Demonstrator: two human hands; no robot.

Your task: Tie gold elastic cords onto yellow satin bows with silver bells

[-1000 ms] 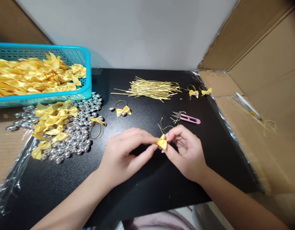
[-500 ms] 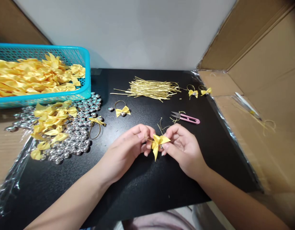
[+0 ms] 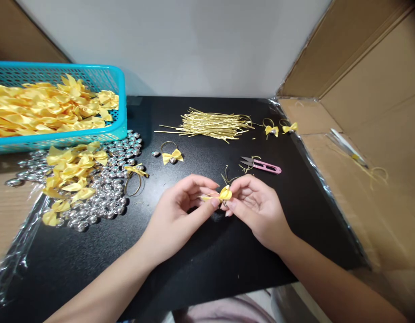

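Observation:
A small yellow ribbon bow (image 3: 223,194) with a thin gold cord is pinched between both hands over the black tabletop (image 3: 200,264). My left hand (image 3: 178,211) grips the bow's left side with thumb and forefinger. From the right, my right hand (image 3: 256,208) pinches the bow with its fingertips. The gold cord loops up behind the bow. Pink thread snips (image 3: 261,165) lie just beyond my right hand.
A teal basket (image 3: 59,134) full of yellow bows stands at the far left. In front of it lie several silver beads (image 3: 106,197) and loose bows (image 3: 71,172). A bundle of gold cords (image 3: 210,124) and finished bows (image 3: 172,155) (image 3: 272,130) lie farther back. An open cardboard box (image 3: 362,179) borders the right.
The bow has been turned between my fingers, from spread open with a tail hanging down to bunched and lying sideways. Both hands stayed in nearly the same place.

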